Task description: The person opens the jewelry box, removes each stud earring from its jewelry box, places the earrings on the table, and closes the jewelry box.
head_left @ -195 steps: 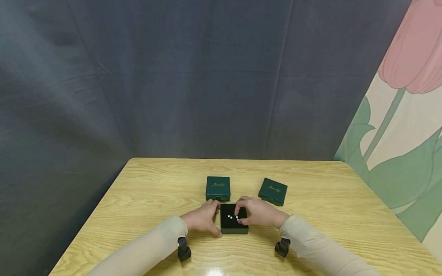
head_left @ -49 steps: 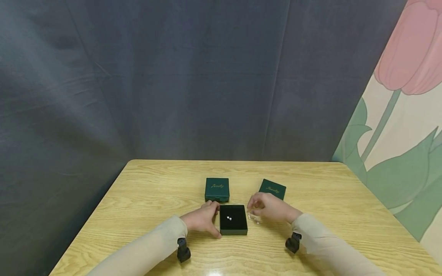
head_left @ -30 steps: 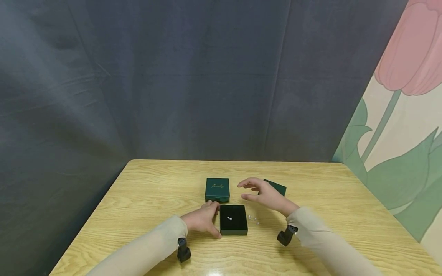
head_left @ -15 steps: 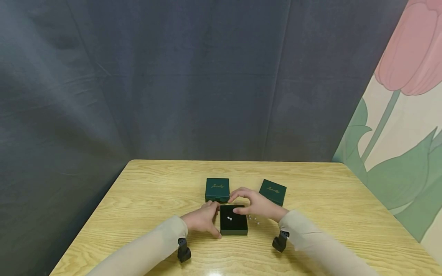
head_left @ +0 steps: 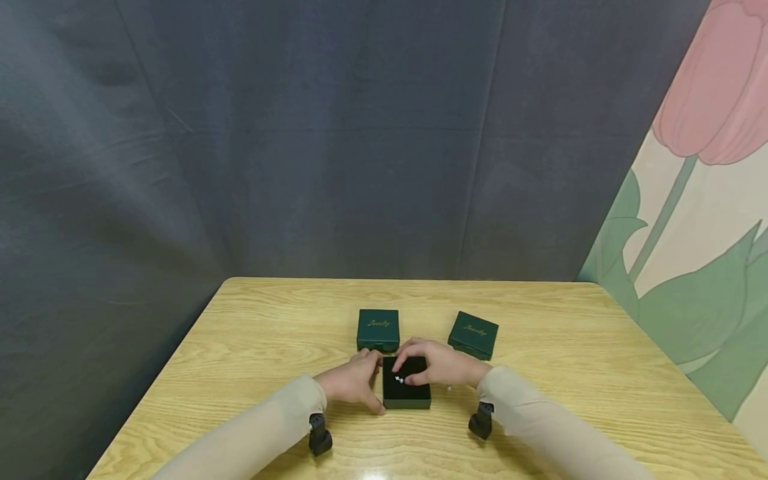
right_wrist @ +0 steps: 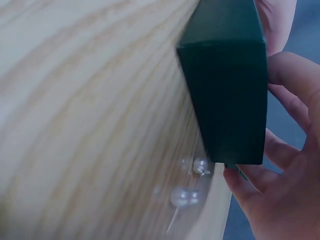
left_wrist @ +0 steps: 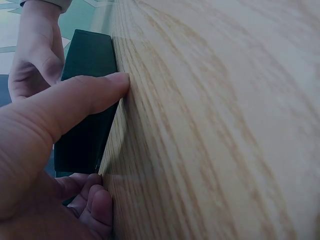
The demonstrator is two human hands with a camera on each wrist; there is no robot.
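Note:
An open dark green jewelry box (head_left: 407, 403) with a black lining stands on the table. My left hand (head_left: 353, 381) holds its left side, thumb (left_wrist: 95, 95) along the near side and fingers (left_wrist: 97, 205) curled at the far corner. A small silvery earring (head_left: 399, 379) lies in the box, left of its middle. My right hand (head_left: 443, 364) is over the box, thumb and index finger apart on either side of this earring; the right wrist view hides their tips behind the box wall. Right of the box, pearl earring pieces (right_wrist: 185, 196) lie on the table.
Two green boxes with gold lettering stand farther back: one box (head_left: 378, 328) close behind the left fingers, the other box (head_left: 473, 333) turned at an angle behind the right hand. Beyond the wooden table (head_left: 288, 313) hangs a dark curtain (head_left: 360, 147).
The right-hand earring, in the box 6.5 s ago, was put on the table to its right. My right hand let go, rose, then came down over the other earring. My left hand stayed.

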